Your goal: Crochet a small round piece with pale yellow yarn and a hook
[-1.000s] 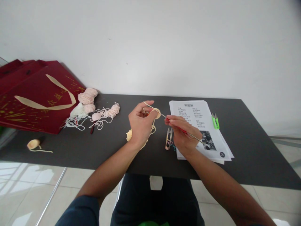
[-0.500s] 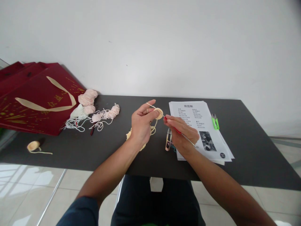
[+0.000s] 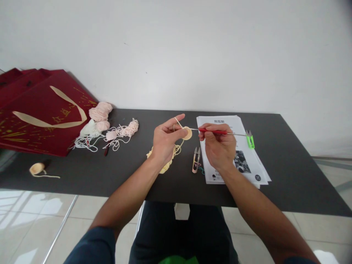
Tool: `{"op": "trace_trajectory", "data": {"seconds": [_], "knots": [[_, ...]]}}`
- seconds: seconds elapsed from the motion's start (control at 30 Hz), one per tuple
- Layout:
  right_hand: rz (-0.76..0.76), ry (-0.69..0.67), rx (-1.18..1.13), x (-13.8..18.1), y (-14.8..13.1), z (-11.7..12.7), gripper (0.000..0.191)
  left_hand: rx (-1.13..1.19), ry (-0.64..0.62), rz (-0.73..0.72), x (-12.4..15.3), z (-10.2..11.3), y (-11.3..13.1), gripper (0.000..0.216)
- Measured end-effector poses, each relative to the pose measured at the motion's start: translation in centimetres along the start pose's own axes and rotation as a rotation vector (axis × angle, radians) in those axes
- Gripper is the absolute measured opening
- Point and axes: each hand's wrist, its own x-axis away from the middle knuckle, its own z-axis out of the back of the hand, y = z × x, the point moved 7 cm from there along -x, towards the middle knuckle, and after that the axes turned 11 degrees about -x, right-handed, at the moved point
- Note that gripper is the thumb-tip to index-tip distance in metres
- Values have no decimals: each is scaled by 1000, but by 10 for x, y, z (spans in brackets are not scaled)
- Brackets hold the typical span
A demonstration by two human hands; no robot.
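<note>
My left hand point(image 3: 167, 138) pinches a small round cream crochet piece point(image 3: 188, 133) between thumb and fingers. A strand of yarn runs up over its raised index finger. In my right hand point(image 3: 220, 145) is a crochet hook point(image 3: 213, 131) with a red grip, held level, its metal tip at the edge of the crochet piece. Below my left wrist lies a pale yellow yarn ball point(image 3: 166, 168), partly hidden by the forearm; loose loops lead up from it. Thread snips point(image 3: 196, 160) rest on the table between my hands.
Printed sheets point(image 3: 225, 179) lie under my right hand, with green snips point(image 3: 250, 139) at their right edge. On the left stand dark red gift bags point(image 3: 41, 117), beside pink yarn balls point(image 3: 100, 112) and tangled pink yarn point(image 3: 129, 130). A small cream crocheted cup point(image 3: 37, 168) sits front left.
My right hand has turned, bringing the crochet hook from a downward slant to nearly level. The thread snips are now fully uncovered. My left hand keeps its hold on the crochet piece.
</note>
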Motion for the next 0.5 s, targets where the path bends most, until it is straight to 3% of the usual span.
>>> {"op": "trace_trajectory", "data": {"seconds": [0.27,0.37,0.5], "knots": [[306,-90,411,15,-32,-18,11,-293,161,-204,6,7,8,44],[246,-21,359,15,-31,-13,13,-370,165,-290,10,4,14,39],[99,59,208,8,-20,0,12,-344,102,-268,7,3,13,31]]}}
